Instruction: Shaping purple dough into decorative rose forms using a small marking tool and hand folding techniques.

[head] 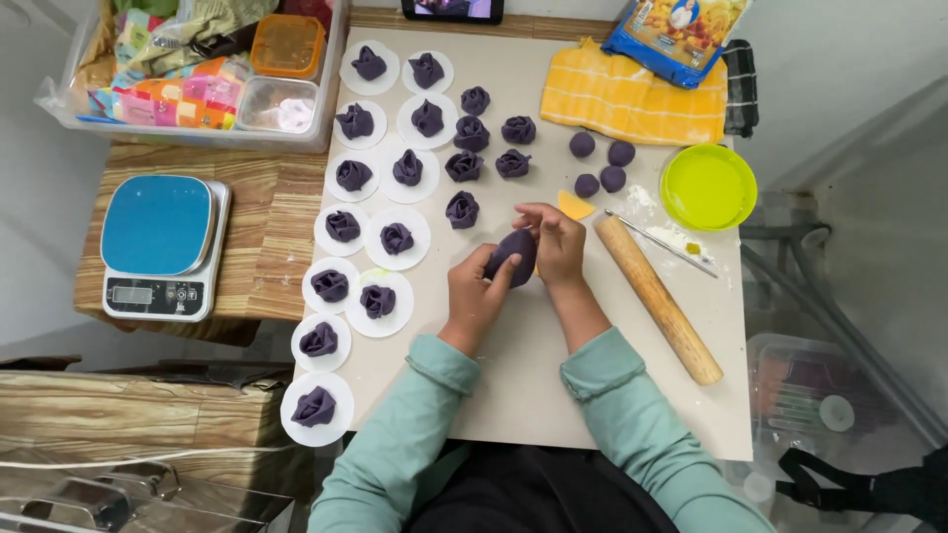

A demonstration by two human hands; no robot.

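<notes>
My left hand (476, 294) and my right hand (555, 242) both grip one piece of dark purple dough (513, 254) above the beige work mat (513, 385); the fingers of the right hand pinch its top edge. Shaped purple dough parcels lie to the left, several on round white paper discs (348, 339) and several bare ones (472, 134) on the mat. Several plain purple dough balls (599, 165) sit at the upper right, with a small yellow piece (574, 205) just beyond my right hand.
A wooden rolling pin (657, 297) lies diagonally to the right, beside a thin metal stick (660, 243) and a lime green lid (708, 187). A yellow cloth (632, 99) and a blue packet (677, 35) are at the back. A blue kitchen scale (163, 247) and a plastic bin (202, 74) stand left.
</notes>
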